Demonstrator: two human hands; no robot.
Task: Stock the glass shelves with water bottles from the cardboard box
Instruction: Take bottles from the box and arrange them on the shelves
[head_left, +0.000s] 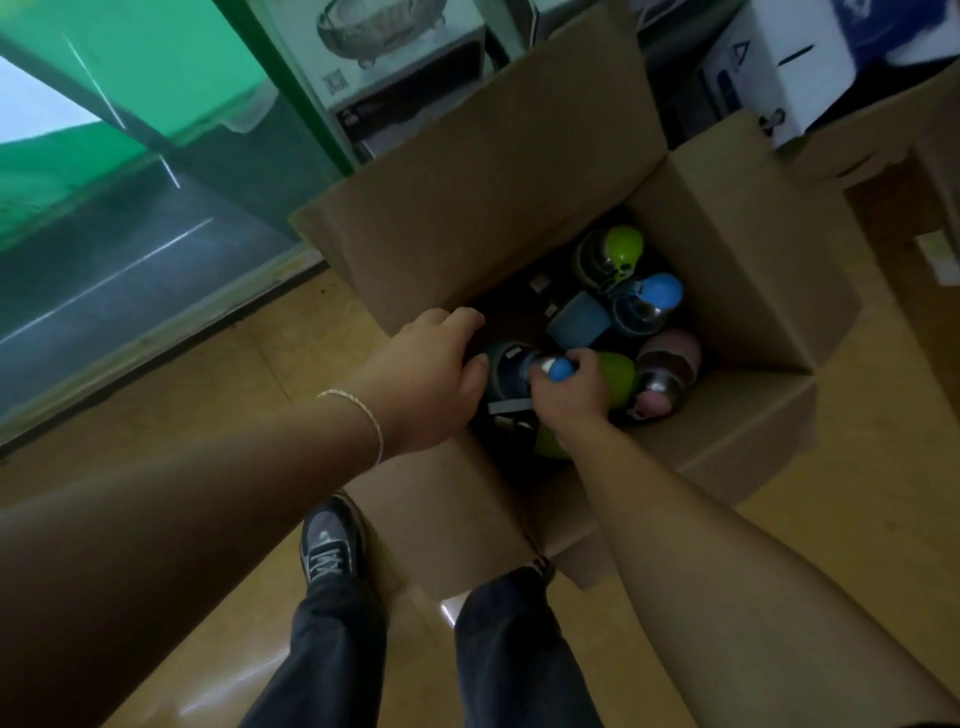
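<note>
- Reaching down into the open cardboard box (519, 171), both hands are working at its near edge, close together but not touching each other.
- Right hand (569, 397) is curling its fingers round the blue-capped bottle (558, 368), which is lying among the others toward the near side of the box; the grip looks closed on the cap end.
- Left hand (426, 379) is hanging at the near-left inner wall of the box, fingers bent, thumb close to the dark strapped bottle (511, 369); whether it is actually holding anything, I cannot tell.
- To do this lift well, I'd say the right hand is wanting a hold lower on the body rather than just the cap, and a straight pull upward so the straps of neighbouring bottles are not snagging.
- The left hand is probably best used steadying the box wall or holding down the neighbour.
- Inside the box, bottles are piled loosely: a lime-green-capped bottle (615, 254) at the far side, a light-blue-capped bottle (654, 296) just nearer, a pink bottle (670, 364) at the right wall, a lime-green bottle (618, 376) just right of the gripping hand.
- Glass shelving (104, 156) is showing to the left of the box, so the carry is looking short.
</note>
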